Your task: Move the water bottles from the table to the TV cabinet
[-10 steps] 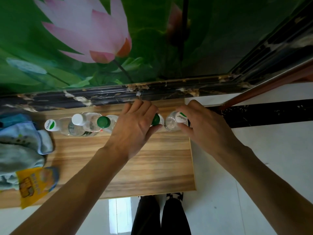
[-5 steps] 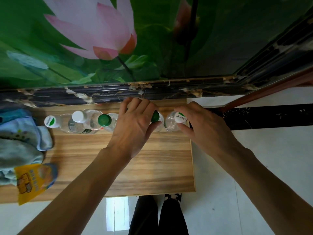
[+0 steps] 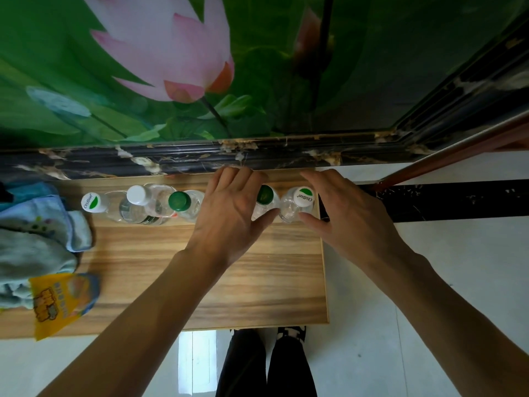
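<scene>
lotus mural [image 3: 171, 67], blue cloth [image 3: 37, 239], yellow packet [image 3: 54, 302]

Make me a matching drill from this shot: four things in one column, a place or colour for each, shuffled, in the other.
Things:
1. left hand
2. right hand
3. folded cloth
4. yellow packet

Descriptions:
A. around the bottle with the white printed cap at the row's right end
B. light blue, at the cabinet top's left side
C. around the bottle with the green cap
D. overhangs the near edge

Pairs: 1-C, 2-A, 3-B, 4-D
</scene>
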A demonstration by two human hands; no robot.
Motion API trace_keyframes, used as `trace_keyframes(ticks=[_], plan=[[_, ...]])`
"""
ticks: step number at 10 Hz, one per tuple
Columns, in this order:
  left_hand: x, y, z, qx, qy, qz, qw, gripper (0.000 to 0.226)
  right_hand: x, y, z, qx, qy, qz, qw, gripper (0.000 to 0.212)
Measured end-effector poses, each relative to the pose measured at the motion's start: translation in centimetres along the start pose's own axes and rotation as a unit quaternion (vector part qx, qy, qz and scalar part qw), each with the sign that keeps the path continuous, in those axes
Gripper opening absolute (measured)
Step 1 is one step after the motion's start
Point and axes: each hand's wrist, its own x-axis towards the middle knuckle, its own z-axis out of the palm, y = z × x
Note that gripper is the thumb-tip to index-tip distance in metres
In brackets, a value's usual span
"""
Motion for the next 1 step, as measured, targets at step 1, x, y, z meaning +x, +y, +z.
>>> trace_keyframes(ticks=[1], plan=[[-0.8,0.3,-0.96,-0.028,0.013,-0.003,1.0,0.063,-0.47,-0.54,-1.41,-0.009,0.011,0.002,1.0,0.08]])
